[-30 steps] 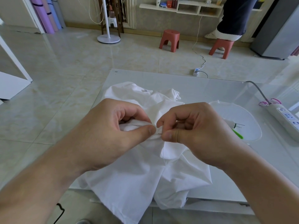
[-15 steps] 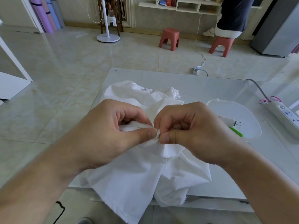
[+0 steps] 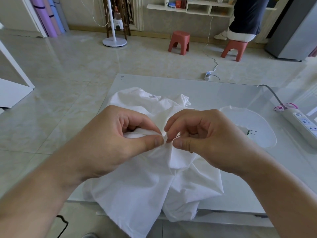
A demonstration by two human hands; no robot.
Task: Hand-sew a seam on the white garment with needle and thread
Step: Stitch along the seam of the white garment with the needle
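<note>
Pinching a fold of the white garment (image 3: 137, 189), which is lying bunched on the tabletop (image 3: 214, 93), the left hand (image 3: 109, 143) is steadying it while the right hand (image 3: 204, 140) is nipping the needle (image 3: 174, 138) just beside that fold. A stitch seems underway; drawing the thread through probably comes next.

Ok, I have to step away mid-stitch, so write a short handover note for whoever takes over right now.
Left hand pinches a fold of the white garment, which lies bunched on the table.
Right hand pinches what looks like the needle right at that fold.
Clear tray with sewing bits sits to the right.
Done: cannot tell how much seam is sewn.
Left: carry on stitching, then finish off the thread.
</note>
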